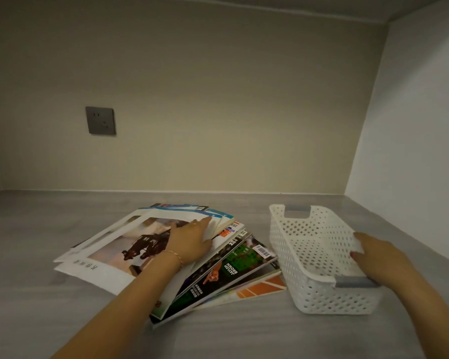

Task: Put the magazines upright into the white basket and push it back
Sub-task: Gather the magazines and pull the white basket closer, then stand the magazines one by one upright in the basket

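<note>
Several magazines (119, 244) lie fanned out flat on the grey surface, left of centre. My left hand (189, 242) rests flat on the top white-covered one, fingers spread and pointing away from me. The white perforated basket (311, 255) with grey handles stands empty to the right of the pile. My right hand (373, 252) grips its right rim near the front handle, thumb inside the wall.
A beige back wall with a grey power socket (100, 120) stands behind the surface. A white side wall (412, 151) closes the space on the right, close to the basket. Grey surface (36, 229) extends left and behind the pile.
</note>
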